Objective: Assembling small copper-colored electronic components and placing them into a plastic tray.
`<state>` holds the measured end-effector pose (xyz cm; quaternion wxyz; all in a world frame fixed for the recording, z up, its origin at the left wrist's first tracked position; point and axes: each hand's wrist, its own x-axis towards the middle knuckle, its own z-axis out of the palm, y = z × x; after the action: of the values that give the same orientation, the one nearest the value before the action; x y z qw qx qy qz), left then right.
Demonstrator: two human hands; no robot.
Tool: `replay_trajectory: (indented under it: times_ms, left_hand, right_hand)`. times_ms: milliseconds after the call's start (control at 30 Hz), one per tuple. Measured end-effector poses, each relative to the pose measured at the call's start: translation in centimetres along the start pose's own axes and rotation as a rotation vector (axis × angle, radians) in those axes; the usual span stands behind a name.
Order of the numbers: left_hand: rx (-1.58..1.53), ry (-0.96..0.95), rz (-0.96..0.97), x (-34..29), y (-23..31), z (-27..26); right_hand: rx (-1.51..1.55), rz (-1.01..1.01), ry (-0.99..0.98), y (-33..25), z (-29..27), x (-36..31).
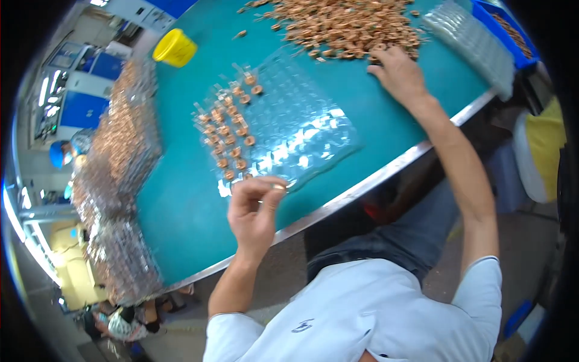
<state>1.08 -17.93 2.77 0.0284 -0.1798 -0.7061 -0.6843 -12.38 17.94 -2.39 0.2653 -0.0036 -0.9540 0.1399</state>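
Near the front edge of the table, my left hand (pixel 256 208) pinches a small copper coil between thumb and fingertips. Just beyond it lies a clear plastic blister tray (pixel 295 130) with a grid of pockets. Several rows of copper coils (pixel 224 131) with thin wire leads sit on the tray's left side, while its right side shows bare, shiny plastic. Farther back and to the right, my right hand (pixel 401 75) reaches to the near edge of a large heap of loose copper coils (pixel 344 24). Its fingertips touch the heap, with the thumb apart from them.
Stacked filled blister trays (pixel 123 139) line the table's left edge. A yellow cup (pixel 175 48) stands at the far left. Stacked clear trays (pixel 467 42) and a blue bin (pixel 506 30) are at the far right. A metal strip edges the green tabletop (pixel 187 223). Other people sit beyond the left side.
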Motion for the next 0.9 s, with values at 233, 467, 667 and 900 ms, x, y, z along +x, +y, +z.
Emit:
replay_trajectory:
  times_ms: [233, 467, 667, 900]
  left_hand:
    - [0.56, 0.292, -0.157, -1.8, -1.4, -8.1]
    - [0.735, 0.39, -0.215, -2.0, -2.7, -7.4]
    - [0.429, 0.177, 0.174, -1.1, -0.2, -0.8]
    - [0.266, -0.502, 0.075, 4.2, 0.0, 11.5]
  right_hand:
    - [0.016, 0.014, -0.166, 0.3, -1.1, 1.9]
    - [0.103, -0.129, 0.139, 1.1, -4.6, 0.2]
    - [1.024, 0.303, -0.227, -3.3, -9.1, -5.6]
    - [1.073, 0.248, -0.365, -6.4, -12.0, -12.7]
